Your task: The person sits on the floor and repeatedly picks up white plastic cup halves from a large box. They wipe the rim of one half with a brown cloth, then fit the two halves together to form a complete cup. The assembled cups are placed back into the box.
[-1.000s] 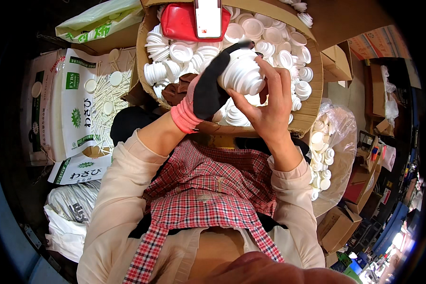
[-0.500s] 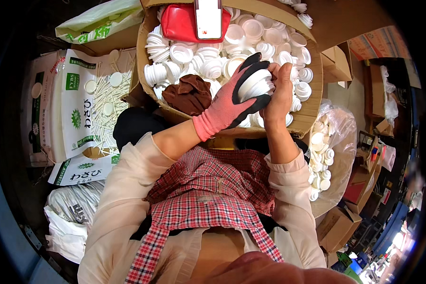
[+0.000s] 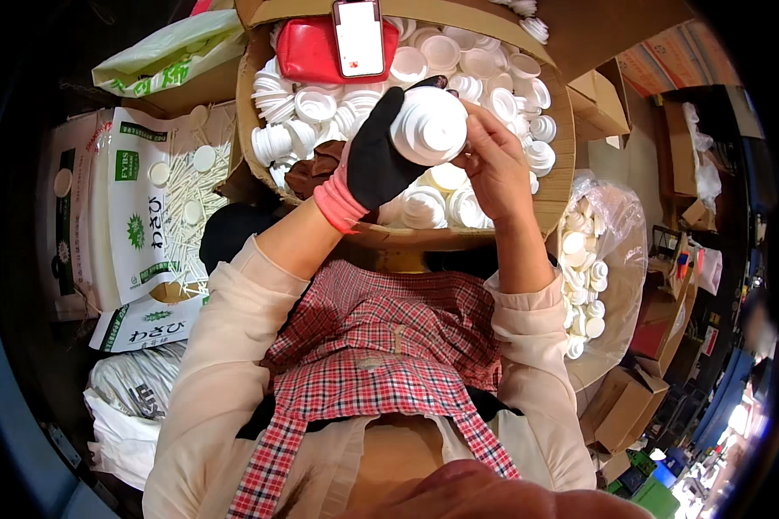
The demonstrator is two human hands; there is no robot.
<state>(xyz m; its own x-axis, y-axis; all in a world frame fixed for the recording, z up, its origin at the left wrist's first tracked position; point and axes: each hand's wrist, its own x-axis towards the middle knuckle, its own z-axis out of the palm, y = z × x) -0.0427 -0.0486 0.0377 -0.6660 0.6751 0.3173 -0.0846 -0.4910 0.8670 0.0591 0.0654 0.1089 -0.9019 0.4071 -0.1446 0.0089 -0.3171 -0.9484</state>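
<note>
My left hand (image 3: 379, 156), in a pink glove with a black palm, grips a white stepped round plastic piece (image 3: 429, 127) above a large cardboard box. Its stepped, narrowing side faces up toward me. My bare right hand (image 3: 498, 164) has its thumb and fingers pinched at the right edge of that piece; the fingertips are partly hidden behind it. Below both hands, many similar white plastic pieces (image 3: 424, 208) fill the cardboard box (image 3: 558, 186). A brown cloth (image 3: 313, 170) lies among them beside my left wrist, partly covered by the glove.
A red pouch (image 3: 299, 54) and a phone (image 3: 358, 39) with a lit screen rest on the pieces at the far side. Left stands an open bag of thin white sticks (image 3: 175, 203). Right, a clear plastic bag (image 3: 619, 259) holds more white pieces. Cardboard boxes (image 3: 623, 406) stand farther right.
My left hand has turned its black palm upward, and the white piece now faces me, slightly left of before. My right hand has shifted from cupping its side to pinching its edge.
</note>
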